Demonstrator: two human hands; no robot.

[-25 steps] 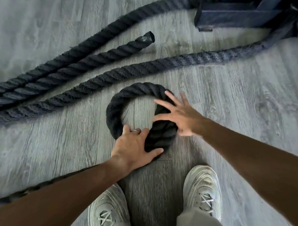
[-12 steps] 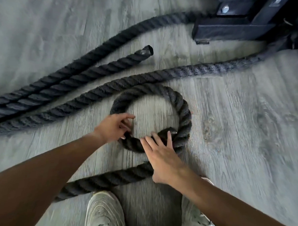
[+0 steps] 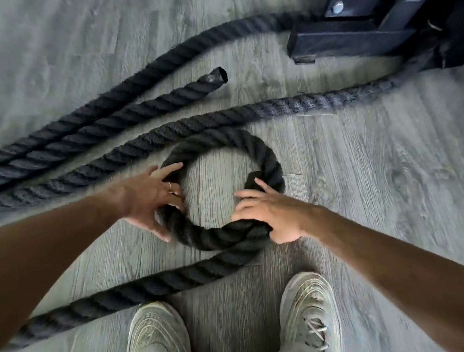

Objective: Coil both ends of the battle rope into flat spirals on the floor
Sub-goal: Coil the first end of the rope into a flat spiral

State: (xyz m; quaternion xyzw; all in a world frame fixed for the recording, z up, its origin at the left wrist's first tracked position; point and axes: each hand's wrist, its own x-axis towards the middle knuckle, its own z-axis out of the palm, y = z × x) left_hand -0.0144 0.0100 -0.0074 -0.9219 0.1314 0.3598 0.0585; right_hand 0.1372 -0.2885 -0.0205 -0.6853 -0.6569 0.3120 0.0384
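Observation:
A thick black battle rope lies on the grey wood floor. One end is bent into a single flat loop (image 3: 253,145) in front of my feet, its tip (image 3: 252,181) tucked inside on the right. My left hand (image 3: 149,199) grips the loop's left side, fingers curled over the rope. My right hand (image 3: 267,214) holds the lower right of the loop where the tip meets the turn. From there the rope's tail (image 3: 124,292) runs off to the lower left. The other free end (image 3: 216,76) lies straight at the upper left.
Two more runs of rope (image 3: 289,109) cross the floor behind the loop toward a black metal rack base (image 3: 347,40) at the top right. My two grey sneakers (image 3: 309,318) stand just below the loop.
The loop has widened and turned. My left hand shifted along the loop's left side. My right hand moved from the loop's bottom to its lower right, over the tip.

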